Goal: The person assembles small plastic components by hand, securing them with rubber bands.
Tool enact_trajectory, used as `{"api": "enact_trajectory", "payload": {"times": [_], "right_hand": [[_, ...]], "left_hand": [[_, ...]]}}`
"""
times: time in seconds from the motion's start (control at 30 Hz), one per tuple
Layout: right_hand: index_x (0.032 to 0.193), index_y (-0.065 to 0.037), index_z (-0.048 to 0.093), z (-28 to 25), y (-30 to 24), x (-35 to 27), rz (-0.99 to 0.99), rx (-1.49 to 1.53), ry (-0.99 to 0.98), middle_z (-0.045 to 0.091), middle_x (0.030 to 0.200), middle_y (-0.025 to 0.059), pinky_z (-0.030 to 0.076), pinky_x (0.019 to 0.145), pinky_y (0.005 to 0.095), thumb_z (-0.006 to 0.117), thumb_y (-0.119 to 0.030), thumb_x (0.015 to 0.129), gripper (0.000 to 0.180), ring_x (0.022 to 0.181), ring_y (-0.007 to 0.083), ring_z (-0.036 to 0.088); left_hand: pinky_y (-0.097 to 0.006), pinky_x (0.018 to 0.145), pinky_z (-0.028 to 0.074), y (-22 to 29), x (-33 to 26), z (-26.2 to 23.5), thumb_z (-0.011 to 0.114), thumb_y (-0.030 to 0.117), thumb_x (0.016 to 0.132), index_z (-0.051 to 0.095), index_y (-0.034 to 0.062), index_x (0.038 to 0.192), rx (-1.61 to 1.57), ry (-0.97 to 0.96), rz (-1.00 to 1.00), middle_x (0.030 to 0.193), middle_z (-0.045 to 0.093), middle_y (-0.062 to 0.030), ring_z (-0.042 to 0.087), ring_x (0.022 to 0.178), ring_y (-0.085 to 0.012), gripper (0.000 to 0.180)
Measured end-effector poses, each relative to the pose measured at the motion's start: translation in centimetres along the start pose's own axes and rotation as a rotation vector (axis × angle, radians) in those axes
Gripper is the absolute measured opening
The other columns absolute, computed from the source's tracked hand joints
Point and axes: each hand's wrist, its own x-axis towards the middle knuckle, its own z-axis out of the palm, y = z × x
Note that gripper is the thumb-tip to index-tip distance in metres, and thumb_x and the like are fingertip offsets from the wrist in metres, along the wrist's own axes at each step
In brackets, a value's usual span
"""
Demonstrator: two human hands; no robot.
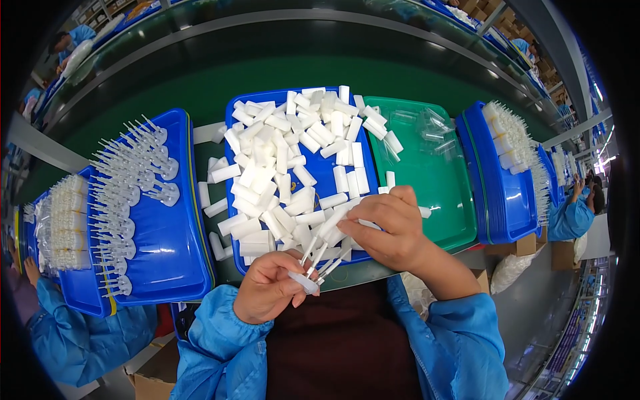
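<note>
Both hands worked at the near edge of a blue tray of white caps.

Left hand [267,290] pinched a white disc-headed stick piece [305,283] steady, while right hand [387,230] pressed several thin sticks [325,257] together, tips angled toward it; loose white caps [280,167] filled the middle blue tray [333,175] within easy reach.

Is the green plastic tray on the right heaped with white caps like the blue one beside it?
No, the green plastic tray holds only a few clear pieces, while the white caps fill the middle blue plastic tray.
</note>
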Motion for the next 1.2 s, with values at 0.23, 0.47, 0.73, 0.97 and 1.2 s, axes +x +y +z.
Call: {"api": "enact_trajectory", "payload": {"times": [0.23, 0.47, 0.73, 0.97, 1.2], "right_hand": [[0.083, -0.011, 0.069, -0.2, -0.2, -0.4, -0.003, -0.015, 0.036, 0.064, 0.086, -0.0014, 0.033, 0.067, 0.0303, 0.067, -0.01, 0.06, 0.023, 0.076, 0.0136, 0.06], [0.082, -0.01, 0.066, -0.3, -0.1, -1.0, -0.071, -0.084, 0.084, 0.066, 0.089, 0.001, 0.033, 0.065, 0.0293, 0.064, -0.015, 0.064, 0.019, 0.075, 0.0141, 0.061], [0.082, -0.011, 0.065, -0.7, -1.2, -0.8, -0.047, -0.054, 0.074, 0.065, 0.089, 0.0017, 0.033, 0.067, 0.0298, 0.066, -0.017, 0.063, 0.02, 0.076, 0.0147, 0.06], [0.084, -0.009, 0.067, -0.5, -2.5, -0.7, 0.09, 0.235, -0.025, 0.062, 0.088, 0.0039, 0.041, 0.064, 0.0304, 0.071, -0.007, 0.061, 0.024, 0.075, 0.0172, 0.06], [0.086, -0.008, 0.068, -0.7, -3.0, -0.9, 0.122, 0.3, -0.044, 0.063, 0.085, 0.0044, 0.042, 0.057, 0.0284, 0.078, -0.003, 0.058, 0.03, 0.068, 0.0174, 0.058]], "left_hand": [[-0.025, 0.054, 0.048, -0.1, 0.1, 0.2, 0.059, -0.002, 0.087, 0.057, 0.0005, 0.106, 0.0, 0.013, -0.022, 0.103, 0.058, -0.0186, 0.065, 0.088, -0.0282, 0.019], [-0.024, 0.054, 0.048, -0.3, 0.2, 0.0, 0.057, -0.003, 0.088, 0.056, 0.0011, 0.108, -0.016, 0.015, -0.042, 0.104, 0.058, -0.0179, 0.065, 0.087, -0.0268, 0.021], [-0.024, 0.054, 0.049, -0.4, 0.3, 0.4, 0.055, -0.005, 0.088, 0.056, 0.0022, 0.11, 0.004, 0.123, -0.041, 0.113, 0.057, -0.0173, 0.065, 0.087, -0.0262, 0.023], [-0.024, 0.052, 0.048, -0.6, 0.3, 0.3, 0.058, -0.002, 0.088, 0.055, 0.0025, 0.111, 0.082, 0.137, -0.033, 0.111, 0.057, -0.0164, 0.066, 0.083, -0.0257, 0.024], [-0.023, 0.055, 0.047, -0.6, 0.3, 0.5, 0.055, -0.006, 0.088, 0.055, 0.0016, 0.111, 0.069, 0.097, -0.039, 0.107, 0.059, -0.0144, 0.065, 0.084, -0.0223, 0.024]]}}
